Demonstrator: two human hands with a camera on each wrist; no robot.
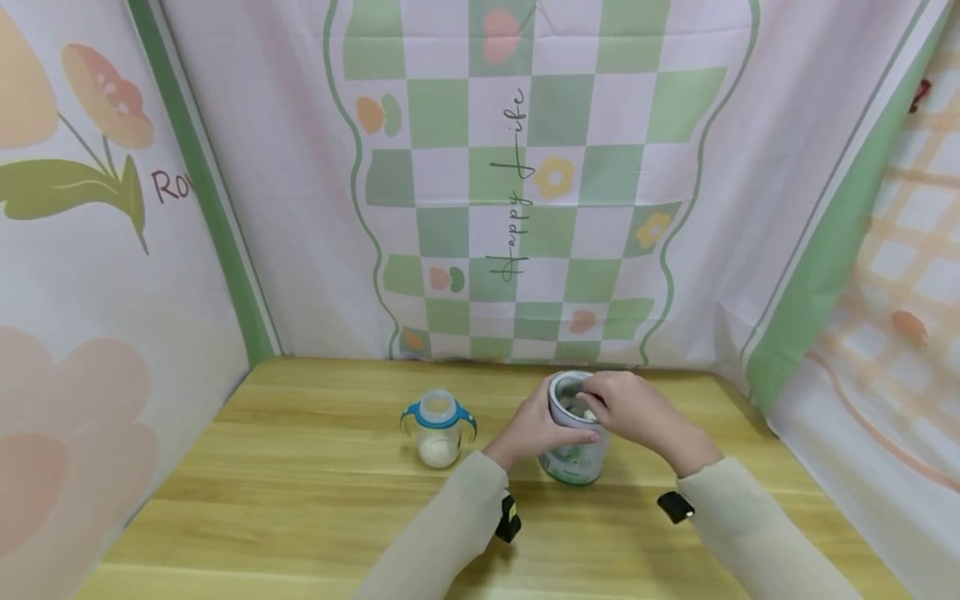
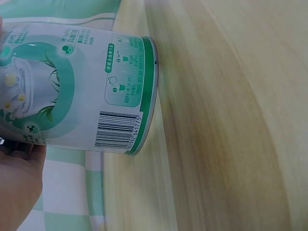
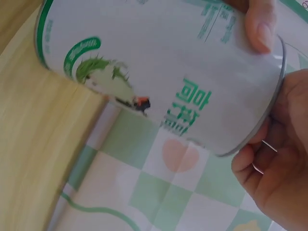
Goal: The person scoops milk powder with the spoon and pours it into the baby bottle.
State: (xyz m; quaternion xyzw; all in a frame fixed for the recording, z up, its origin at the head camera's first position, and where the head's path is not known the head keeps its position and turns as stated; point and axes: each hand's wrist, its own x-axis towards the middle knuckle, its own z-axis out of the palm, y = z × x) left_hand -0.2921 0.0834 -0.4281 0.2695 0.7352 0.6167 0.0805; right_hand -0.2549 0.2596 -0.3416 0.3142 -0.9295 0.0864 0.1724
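My left hand [image 1: 540, 429] grips a white and green milk powder can [image 1: 573, 462] from the left, its thumb across the near side. The can's top is open, its silvery rim [image 3: 281, 72] in view. My right hand [image 1: 626, 404] is at the mouth, its bent fingers reaching over the rim and partly into the can. I cannot tell what these fingers hold, as the wall and the hand hide it. In the left wrist view the can's barcode [image 2: 118, 130] shows near its base. Left of the can stands a clear baby bottle [image 1: 438, 442] with blue handles, uncapped, whitish at the bottom.
The wooden table [image 1: 300, 500] extends under everything. Behind it hangs a checked green and white curtain [image 1: 495, 233], close to the can. More printed cloth [image 1: 75, 292] closes off the left side, and another cloth [image 1: 900, 333] the right.
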